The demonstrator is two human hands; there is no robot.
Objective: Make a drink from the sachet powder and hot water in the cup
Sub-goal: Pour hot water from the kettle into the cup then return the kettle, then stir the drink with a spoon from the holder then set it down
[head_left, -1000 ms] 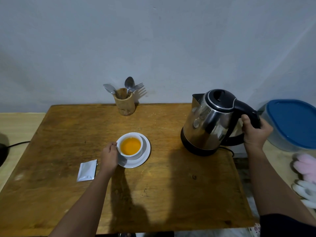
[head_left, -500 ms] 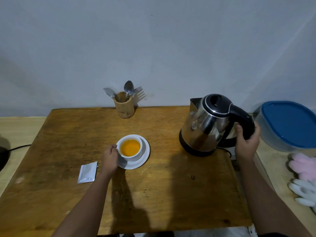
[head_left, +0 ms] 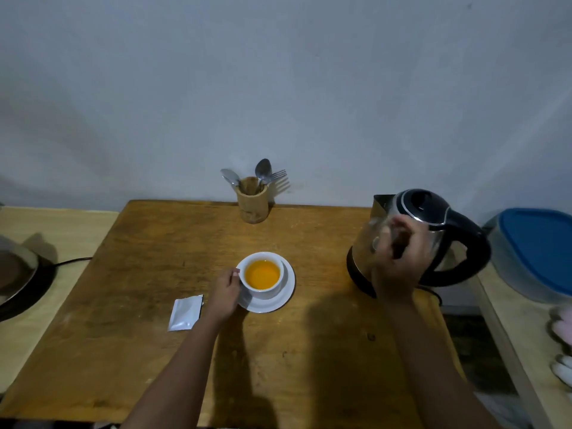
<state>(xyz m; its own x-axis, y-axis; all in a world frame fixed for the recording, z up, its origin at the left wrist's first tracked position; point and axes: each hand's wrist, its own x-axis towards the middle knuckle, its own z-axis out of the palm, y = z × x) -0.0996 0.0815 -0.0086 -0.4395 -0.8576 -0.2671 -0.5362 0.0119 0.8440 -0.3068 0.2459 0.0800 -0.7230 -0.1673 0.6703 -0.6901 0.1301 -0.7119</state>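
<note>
- While the head camera looks down at the wooden tabletop (head_left: 154,351), the white cup (head_left: 262,275) stands near its middle on a white saucer (head_left: 286,294), filled with orange liquid.
- The left hand (head_left: 226,292) rests at the cup's left side, its fingers (head_left: 234,273) touching the rim and wall in a light hold.
- A silver sachet (head_left: 185,312) lies flat on the tabletop just left of that hand, apart from the saucer.
- The right hand (head_left: 399,264) is blurred in front of the steel kettle (head_left: 433,218), which stands upright at the right edge of the tabletop; the hand is off the black handle, and whether its fingers are loose or curled cannot be told.
- A wooden holder (head_left: 252,201) with spoons and a fork stands at the back edge, by the wall.
- A container with a blue lid (head_left: 538,246) sits on the surface to the right of the kettle.
- A dark round pan (head_left: 18,280) shows at the far left, partly cut off.
</note>
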